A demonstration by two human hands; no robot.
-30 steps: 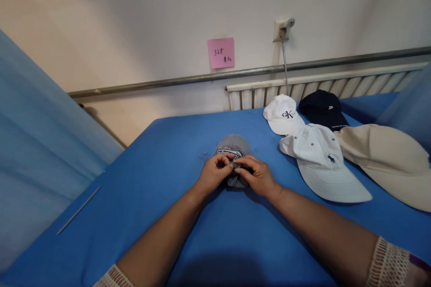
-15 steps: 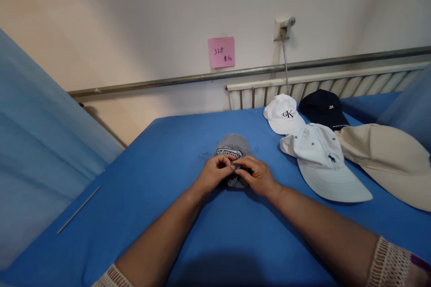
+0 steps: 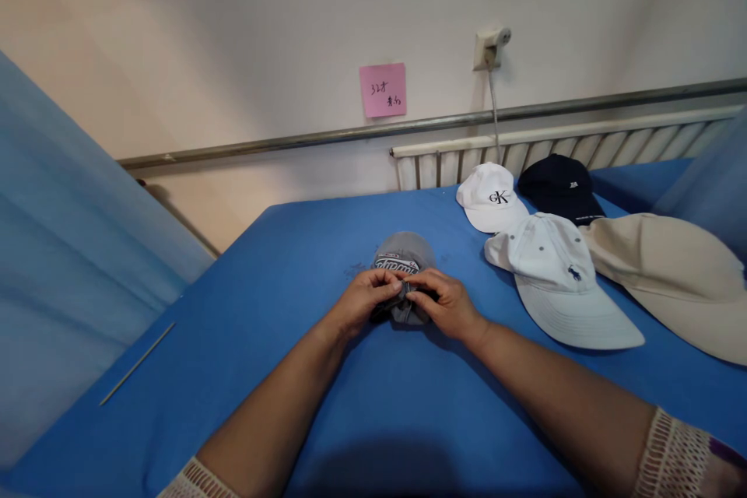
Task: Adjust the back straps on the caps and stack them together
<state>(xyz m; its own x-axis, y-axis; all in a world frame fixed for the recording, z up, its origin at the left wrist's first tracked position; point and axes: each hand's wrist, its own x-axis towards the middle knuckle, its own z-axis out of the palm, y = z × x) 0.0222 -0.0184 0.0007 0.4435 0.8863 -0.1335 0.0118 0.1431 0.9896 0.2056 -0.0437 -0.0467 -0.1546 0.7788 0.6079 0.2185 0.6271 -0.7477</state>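
Note:
A grey baseball cap [image 3: 405,245] with lettering on its front lies on the blue-covered table, its brim pointing away from me. My left hand [image 3: 362,299] pinches the near side of the cap between thumb and fingers. Close beside it, my right hand [image 3: 449,302] pinches the same part from the right, where a small strap and buckle seem to be. The fingertips almost meet and hide much of that part.
To the right lie a white cap [image 3: 490,202], a black cap [image 3: 557,183], a pale cap [image 3: 554,272] and a beige cap [image 3: 677,264]. A thin stick [image 3: 137,364] rests at the left edge. Behind the table run a radiator [image 3: 449,167] and a metal rail [image 3: 320,138]. Curtains hang at both sides.
My left hand has shifted slightly left, and its thumb has slid back from my right fingertips, uncovering more of the cap's near side. My right hand stays almost still.

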